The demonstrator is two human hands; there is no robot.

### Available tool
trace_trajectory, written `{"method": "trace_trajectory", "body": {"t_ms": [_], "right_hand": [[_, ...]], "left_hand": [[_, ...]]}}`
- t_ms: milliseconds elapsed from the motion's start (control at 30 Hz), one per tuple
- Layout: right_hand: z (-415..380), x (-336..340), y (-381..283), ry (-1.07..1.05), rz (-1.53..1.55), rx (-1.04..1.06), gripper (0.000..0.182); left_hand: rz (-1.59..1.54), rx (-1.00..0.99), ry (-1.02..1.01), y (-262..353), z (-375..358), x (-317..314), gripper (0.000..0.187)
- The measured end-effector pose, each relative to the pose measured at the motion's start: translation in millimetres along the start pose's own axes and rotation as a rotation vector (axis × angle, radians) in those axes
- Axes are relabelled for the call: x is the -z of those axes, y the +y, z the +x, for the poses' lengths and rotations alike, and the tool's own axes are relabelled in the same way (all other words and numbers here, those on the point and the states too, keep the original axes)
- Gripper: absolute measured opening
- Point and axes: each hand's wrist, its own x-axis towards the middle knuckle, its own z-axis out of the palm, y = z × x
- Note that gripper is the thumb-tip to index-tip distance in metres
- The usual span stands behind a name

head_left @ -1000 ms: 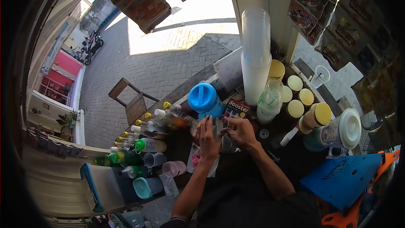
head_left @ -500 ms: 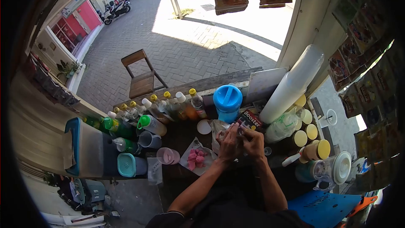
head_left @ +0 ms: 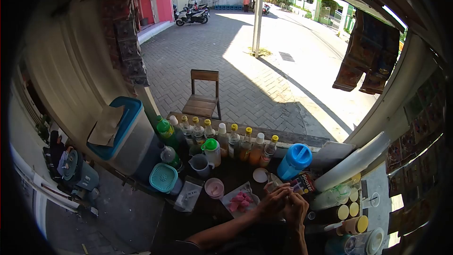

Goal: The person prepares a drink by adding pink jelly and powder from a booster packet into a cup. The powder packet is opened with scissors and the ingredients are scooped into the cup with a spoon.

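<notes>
My left hand (head_left: 275, 202) and my right hand (head_left: 296, 208) are together over the dark counter, fingers bent and fingertips meeting. A crumpled clear plastic bag (head_left: 272, 182) shows at the far side of my left fingers. What is pinched in my right fingers is hidden. Left of the hands, pink pieces (head_left: 240, 201) lie on a white sheet (head_left: 230, 211). A pink cup (head_left: 214, 188) stands beyond the sheet's left edge. Just past my fingers are a round white lid (head_left: 260, 175), a blue jug (head_left: 294, 160) and a dark "Booster" pack (head_left: 303, 182).
Bottles (head_left: 234, 139) with yellow and white caps line the counter's back edge. A grey measuring jug (head_left: 200, 165), a teal basket (head_left: 163, 177) and a large lidded tub (head_left: 137, 130) stand left. Stacked plastic cups (head_left: 351, 163) and yellow-lidded jars (head_left: 362, 224) are right. A wooden chair (head_left: 204, 99) stands outside.
The view has tilted up and turned left, so the counter sits lower and more of the street shows. My hands remain together at the same spot by the pink pieces.
</notes>
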Motion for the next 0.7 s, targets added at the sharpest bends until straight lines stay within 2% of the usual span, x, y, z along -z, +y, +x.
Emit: {"method": "trace_trajectory", "body": {"t_ms": [100,167,200,300,333,400,467,633,700], "right_hand": [[8.6,21.3,-35.5,0.002,0.014,0.007,0.028],[7.3,30.0,-50.8,0.049,-0.011,0.041,0.025],[5.9,35.7,-57.3,0.024,-0.012,0.06,0.025],[3.2,55.5,-89.2,-0.011,-0.055,0.067,0.03],[1.5,62.3,-98.0,-0.027,-0.082,0.126,0.031],[-0.8,64.2,-110.3,-0.04,-0.107,0.188,0.033],[-3.5,61.3,-121.1,0.002,-0.045,0.301,0.029],[-5.2,59.9,-154.5,-0.042,0.018,0.372,0.027],[-2.6,58.3,-154.2,-0.197,0.059,0.57,0.028]], "left_hand": [[-0.046,0.033,0.06,34.2,6.4,33.7,0.044],[-0.163,-0.065,0.108,45.7,8.4,48.3,0.046],[-0.234,-0.08,0.114,53.0,9.0,55.4,0.038],[-0.317,-0.158,0.092,65.1,10.9,79.2,0.028],[-0.321,-0.161,0.097,72.0,10.0,89.1,0.028],[-0.088,-0.094,0.038,91.2,7.8,120.7,0.02],[-0.059,-0.119,0.037,100.7,-1.6,140.7,0.02],[0.033,-0.067,0.05,100.1,-37.4,167.6,0.022],[-0.023,0.003,0.054,100.6,-44.7,179.0,0.016]]}}
